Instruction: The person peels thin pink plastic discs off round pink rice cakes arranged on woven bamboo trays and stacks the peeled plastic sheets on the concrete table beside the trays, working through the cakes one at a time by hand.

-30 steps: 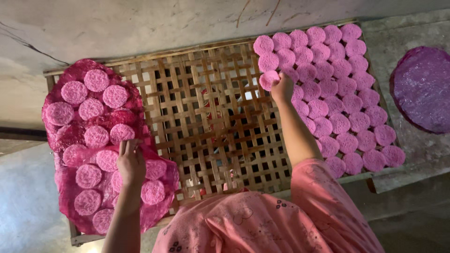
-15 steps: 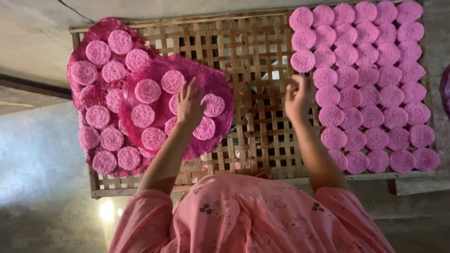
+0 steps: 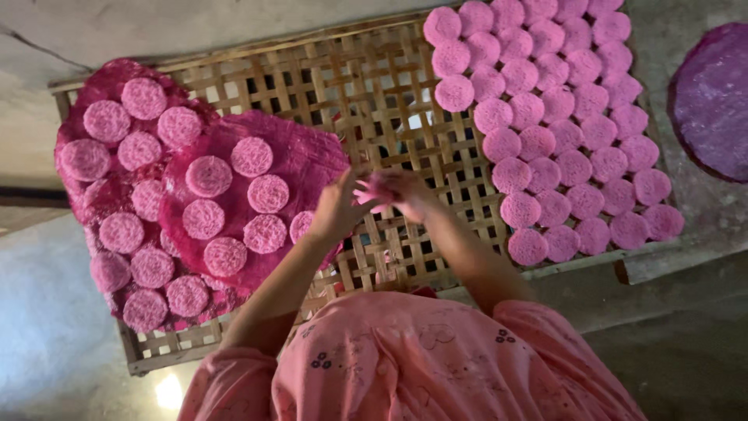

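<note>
My left hand (image 3: 336,209) and my right hand (image 3: 407,192) meet over the middle of a woven bamboo rack (image 3: 374,93). Between their fingers is a small round pink disc (image 3: 374,192), blurred by motion. The left hand is at the right edge of a round dark-pink mat (image 3: 304,156) that carries several such discs. That mat lies on top of another disc-covered mat (image 3: 117,86) at the rack's left end. On the rack's right end, several pink discs (image 3: 561,117) lie in tight rows, apart from both hands.
A round purple mat (image 3: 713,101) lies on the grey surface at the far right. The rack's wooden edge (image 3: 576,265) runs just in front of my pink-clothed body. Grey concrete floor (image 3: 54,343) lies at lower left.
My right hand has drawn back from the rows of discs toward the middle. My left hand has slid right off the upper mat, and both hands now meet on a disc.
</note>
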